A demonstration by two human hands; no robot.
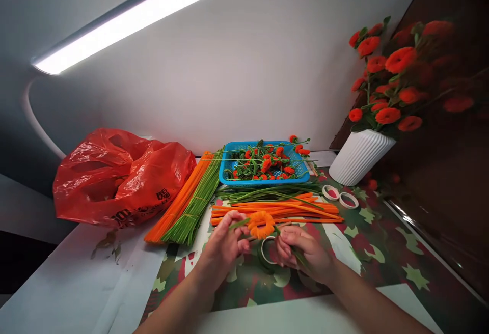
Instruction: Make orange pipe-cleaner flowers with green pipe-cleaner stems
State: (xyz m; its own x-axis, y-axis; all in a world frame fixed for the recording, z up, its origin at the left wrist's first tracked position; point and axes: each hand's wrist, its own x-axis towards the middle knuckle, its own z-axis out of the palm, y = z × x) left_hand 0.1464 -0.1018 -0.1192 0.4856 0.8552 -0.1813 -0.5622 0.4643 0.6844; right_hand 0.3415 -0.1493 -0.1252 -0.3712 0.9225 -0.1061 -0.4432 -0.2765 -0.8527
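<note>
Between my hands is a small orange chenille-stem flower (261, 225) with a hollow-looking centre. My left hand (225, 240) pinches a green chenille piece (240, 223) at the flower's left side. My right hand (305, 252) is closed around the flower's green stem (300, 257), which runs down through its fingers. Below the flower, a roll of green tape (269, 250) with a white core lies on the patterned cloth, partly hidden by my right fingers. Just beyond my hands lie loose orange chenille stems (278, 209).
A blue basket (264, 183) holds several red-orange flowers on green stems. Left of it lie green (193, 209) and orange (179, 196) bundles, then a red plastic bag (126, 181). At right stand two tape rolls (348, 200) and a white vase (359, 156) of flowers. A lamp (145, 18) hangs overhead.
</note>
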